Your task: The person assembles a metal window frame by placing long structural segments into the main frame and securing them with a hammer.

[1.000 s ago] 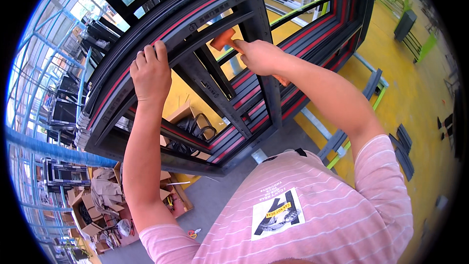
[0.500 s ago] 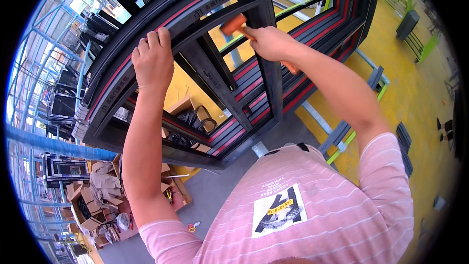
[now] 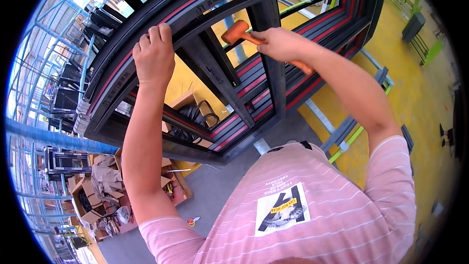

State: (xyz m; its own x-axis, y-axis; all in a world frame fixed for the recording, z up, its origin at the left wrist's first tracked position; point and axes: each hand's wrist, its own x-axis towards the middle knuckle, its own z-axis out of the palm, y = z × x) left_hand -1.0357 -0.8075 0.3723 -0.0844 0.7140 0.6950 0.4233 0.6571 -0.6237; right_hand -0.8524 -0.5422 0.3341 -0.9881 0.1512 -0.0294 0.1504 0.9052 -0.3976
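Observation:
A large black window frame [image 3: 273, 76] with red strips along its layers stands tilted in front of me. My left hand [image 3: 154, 56] is closed over its upper rail on the left, fingers bent over the edge. In my right hand [image 3: 284, 45] is an orange mallet [image 3: 235, 33], gripped by the handle. The mallet's head hangs over the frame's opening, left of the upright bar. A gap to the frame cannot be judged from this angle. Below my left hand, a slanted inner bar [image 3: 211, 71] crosses the frame.
Cardboard boxes [image 3: 90, 198] and a grey cloth [image 3: 106, 173] lie at lower left, by orange-handled scissors [image 3: 193, 221] on the floor. Another box holding black coils [image 3: 195, 115] shows through the frame. A blue pipe [image 3: 58, 139] runs at left. Dark bars [image 3: 347, 127] rest at right.
My right hand and the mallet have moved slightly down and to the right. My left hand keeps its hold on the upper rail.

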